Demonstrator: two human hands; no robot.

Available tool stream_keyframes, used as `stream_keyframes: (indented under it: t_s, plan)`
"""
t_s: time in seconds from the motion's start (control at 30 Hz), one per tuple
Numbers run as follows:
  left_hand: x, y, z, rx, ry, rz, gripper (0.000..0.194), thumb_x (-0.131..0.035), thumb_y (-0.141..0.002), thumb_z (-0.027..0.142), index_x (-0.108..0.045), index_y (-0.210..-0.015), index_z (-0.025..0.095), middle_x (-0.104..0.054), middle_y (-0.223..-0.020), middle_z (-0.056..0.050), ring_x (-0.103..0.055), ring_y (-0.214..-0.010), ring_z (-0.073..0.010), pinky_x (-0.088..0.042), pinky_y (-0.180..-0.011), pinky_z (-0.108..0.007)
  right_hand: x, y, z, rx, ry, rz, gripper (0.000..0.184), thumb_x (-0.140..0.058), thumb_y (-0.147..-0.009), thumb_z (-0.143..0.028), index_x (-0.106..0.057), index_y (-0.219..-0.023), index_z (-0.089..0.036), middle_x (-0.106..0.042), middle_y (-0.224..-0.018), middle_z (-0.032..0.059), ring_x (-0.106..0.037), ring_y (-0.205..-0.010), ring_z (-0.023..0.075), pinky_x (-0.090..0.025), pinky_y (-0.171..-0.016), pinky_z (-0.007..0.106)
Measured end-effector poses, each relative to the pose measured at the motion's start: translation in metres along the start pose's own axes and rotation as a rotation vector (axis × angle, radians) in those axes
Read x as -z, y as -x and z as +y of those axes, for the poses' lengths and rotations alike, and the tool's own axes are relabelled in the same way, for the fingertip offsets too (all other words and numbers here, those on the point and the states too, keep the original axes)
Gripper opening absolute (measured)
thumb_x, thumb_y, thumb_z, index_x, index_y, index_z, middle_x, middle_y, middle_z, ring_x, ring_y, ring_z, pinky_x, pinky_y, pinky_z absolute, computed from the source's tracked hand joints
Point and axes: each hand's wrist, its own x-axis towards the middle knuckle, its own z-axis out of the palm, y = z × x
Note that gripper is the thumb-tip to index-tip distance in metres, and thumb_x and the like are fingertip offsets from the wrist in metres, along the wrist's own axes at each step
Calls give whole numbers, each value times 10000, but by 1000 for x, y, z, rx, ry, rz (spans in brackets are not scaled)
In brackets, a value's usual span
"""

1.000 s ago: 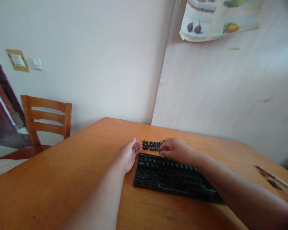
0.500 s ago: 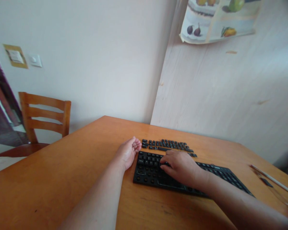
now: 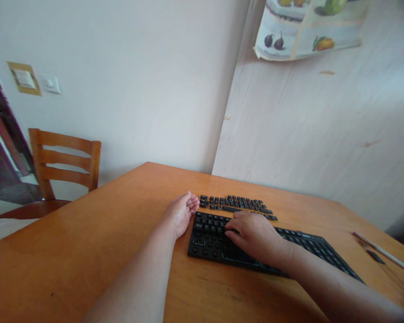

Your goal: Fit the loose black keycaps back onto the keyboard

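A black keyboard [image 3: 202,251] lies on the wooden table, its near-left part showing bare sockets where keycaps are off. Over its upper-left rows is my right hand [image 3: 252,231], thumb and fingers closed around a black keycap at the board, mostly hidden by the fingers. My left hand [image 3: 182,213] rests on its side at the keyboard's left edge, fingers loosely curled and apart, with nothing seen in it. Just beyond the keyboard, loose black keycaps [image 3: 244,202] lie in rows, among them a long space bar [image 3: 230,209].
To the right, a thin pale stick [image 3: 384,251] lies near a cable with a small dark piece [image 3: 376,256]. A wooden chair [image 3: 67,157] stands left of the table [image 3: 121,215]. Behind are the wall and a hanging fruit picture [image 3: 296,31].
The view has shifted very slightly. Both hands keep nearly the same place at the keyboard, and the dark gap between my right thumb and fingers looks smaller.
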Motion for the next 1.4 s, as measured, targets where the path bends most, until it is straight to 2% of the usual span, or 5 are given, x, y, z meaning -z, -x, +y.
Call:
stream_keyframes:
  t_s: [0.37,0.93,1.4]
  plan:
    - [-3,5,2,5,4,21,193,-535,-935,240,-620,-819,112,-681,-792,-108,-673,-746,-138,-554,-712,-249,-2,4,-6,-24,17,17,312,-448,-956,-341,-734,-908,-228,-677,-860,47,-616,-854,186,-419,-758,294]
    - [-1,3,0,-7,-2,1,195,-538,-933,250,-615,-819,112,-685,-812,-115,-676,-763,-142,-550,-731,-254,2,5,-15,-33,104,-5,334,-417,-963,-290,-702,-810,-207,-672,-849,55,-607,-844,189,-419,-754,301]
    - [-2,3,1,-4,15,5,193,-548,-931,250,-620,-817,113,-686,-792,-113,-679,-745,-141,-555,-717,-253,2,1,-17,-46,123,-18,268,-475,-929,-318,-697,-839,-195,-681,-898,75,-614,-891,214,-443,-790,320]
